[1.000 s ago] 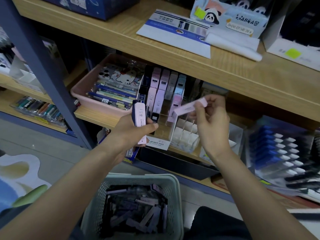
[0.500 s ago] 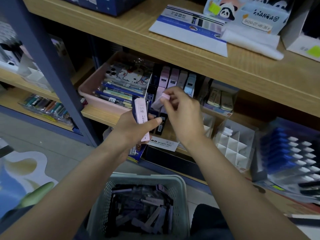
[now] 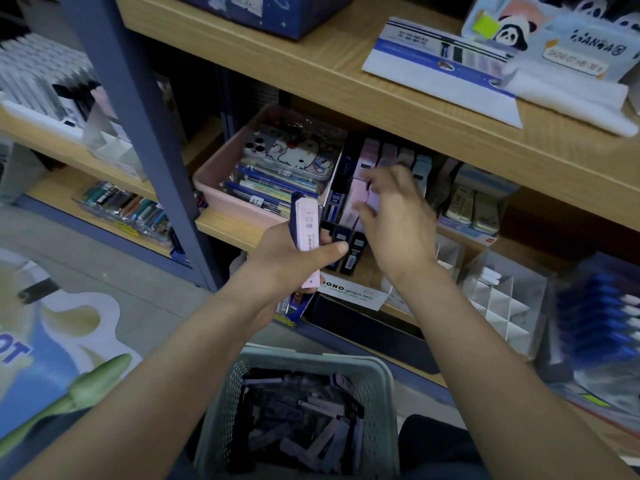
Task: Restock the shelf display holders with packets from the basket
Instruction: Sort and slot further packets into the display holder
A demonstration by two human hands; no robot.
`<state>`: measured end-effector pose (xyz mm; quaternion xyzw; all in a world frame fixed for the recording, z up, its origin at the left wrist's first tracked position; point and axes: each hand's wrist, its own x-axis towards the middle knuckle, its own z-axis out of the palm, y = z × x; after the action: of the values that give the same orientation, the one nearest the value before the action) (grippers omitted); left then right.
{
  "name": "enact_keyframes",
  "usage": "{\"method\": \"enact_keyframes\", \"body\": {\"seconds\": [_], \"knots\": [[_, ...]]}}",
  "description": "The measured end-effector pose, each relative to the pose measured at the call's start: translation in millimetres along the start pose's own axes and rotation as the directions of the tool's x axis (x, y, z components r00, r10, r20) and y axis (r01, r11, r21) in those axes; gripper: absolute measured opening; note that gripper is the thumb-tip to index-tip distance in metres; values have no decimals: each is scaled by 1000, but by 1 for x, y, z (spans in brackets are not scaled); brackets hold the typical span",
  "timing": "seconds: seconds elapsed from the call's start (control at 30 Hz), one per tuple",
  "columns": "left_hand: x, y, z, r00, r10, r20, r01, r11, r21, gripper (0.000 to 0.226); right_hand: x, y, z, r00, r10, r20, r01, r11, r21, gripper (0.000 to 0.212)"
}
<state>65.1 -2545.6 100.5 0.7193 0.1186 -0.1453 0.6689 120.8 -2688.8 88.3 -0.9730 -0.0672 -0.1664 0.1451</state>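
— What have you got in your hands?

— My left hand (image 3: 287, 265) is wrapped around a pink packet (image 3: 307, 233) marked 0.5 HB. My thumb lies across its front and it stands nearly upright in my fist. A darker packet (image 3: 294, 220) is tucked behind it (I see only its edge).

— And the other?

— My right hand (image 3: 398, 220) is up at the display holder (image 3: 372, 277) on the shelf (image 3: 225, 225), fingers in among the standing packets (image 3: 370, 156) of the middle rows. It is smeared by blur, so I cannot tell whether those fingers have hold of anything or are simply spread loose.

— Where is the rest of the stock?

— In the pale green basket (image 3: 384, 372) low between my forearms: a heap of loose packets (image 3: 311, 424), lilac and dark, lying every which way.

— What is next to the holder?

— A pink tray (image 3: 221, 178) of pens and pencils sits just beside it on the left. The holder's front carries a white label (image 3: 348, 293) reading MONO graph MG.
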Motion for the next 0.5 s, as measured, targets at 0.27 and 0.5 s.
{"method": "enact_keyframes", "body": {"seconds": [0.27, 0.5], "knots": [[-1, -3, 0, 996, 17, 84, -25, 995, 94, 15, -18, -33, -21, 935, 46, 351, -262, 757, 599, 29], [-6, -1, 3, 984, 52, 169, -54, 998, 10, 20, -21, -20, -33, 891, 76, 447, -418, 520, 745, 10]]}}
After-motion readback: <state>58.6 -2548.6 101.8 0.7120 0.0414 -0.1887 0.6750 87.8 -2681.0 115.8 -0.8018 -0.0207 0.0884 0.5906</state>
